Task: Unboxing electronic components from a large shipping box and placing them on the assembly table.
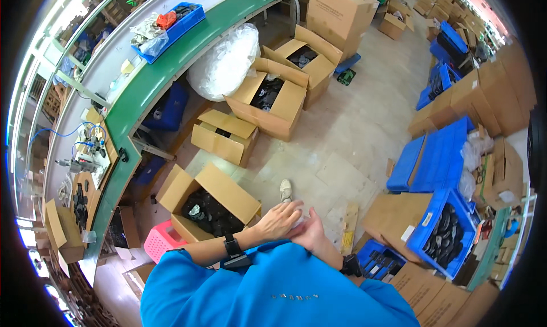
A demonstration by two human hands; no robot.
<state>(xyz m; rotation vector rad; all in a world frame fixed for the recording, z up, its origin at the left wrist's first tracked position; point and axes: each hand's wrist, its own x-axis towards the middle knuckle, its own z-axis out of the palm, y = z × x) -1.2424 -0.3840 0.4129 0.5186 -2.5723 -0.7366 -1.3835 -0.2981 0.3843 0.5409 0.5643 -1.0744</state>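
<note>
Over pale floor [333,150], near open cartons [263,119] — hands [278,220] together, grip cannot be told.

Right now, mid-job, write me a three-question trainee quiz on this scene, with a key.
1. What pink thing sits beside the open carton nearest the left hand?
2. True or false: both hands are inside that carton.
3. The bright bundle in the blue crate on the workbench is: A) yellow; B) red; C) green.

Key:
1. A basket.
2. False; the left hand and right hand are outside it.
3. B.
</note>
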